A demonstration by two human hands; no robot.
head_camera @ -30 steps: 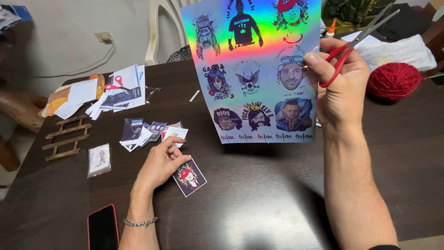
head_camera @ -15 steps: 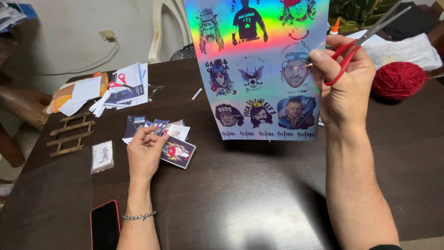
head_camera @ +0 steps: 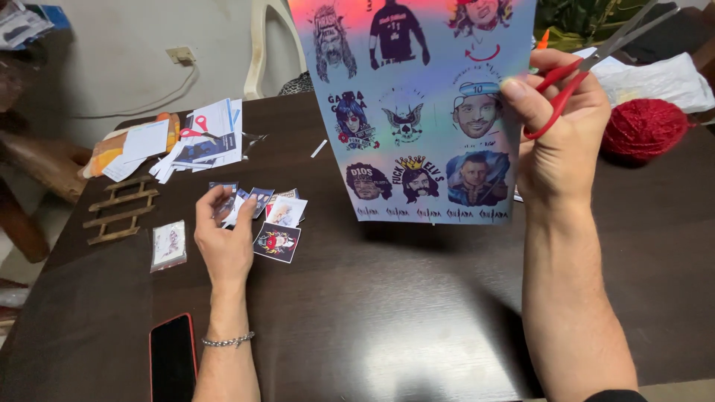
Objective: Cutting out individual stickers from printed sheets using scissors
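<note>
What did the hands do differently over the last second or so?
The left hand slid a cut-out sticker up the dark table to the pile of cut stickers, let it go, and now rests at the pile. The right hand kept holding the holographic sticker sheet and red scissors up.

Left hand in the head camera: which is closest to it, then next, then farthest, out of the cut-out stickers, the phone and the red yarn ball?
From the left hand:
1. Cut-out stickers, touching its fingers.
2. Phone, lower left by the wrist.
3. Red yarn ball, far right of the table.
</note>
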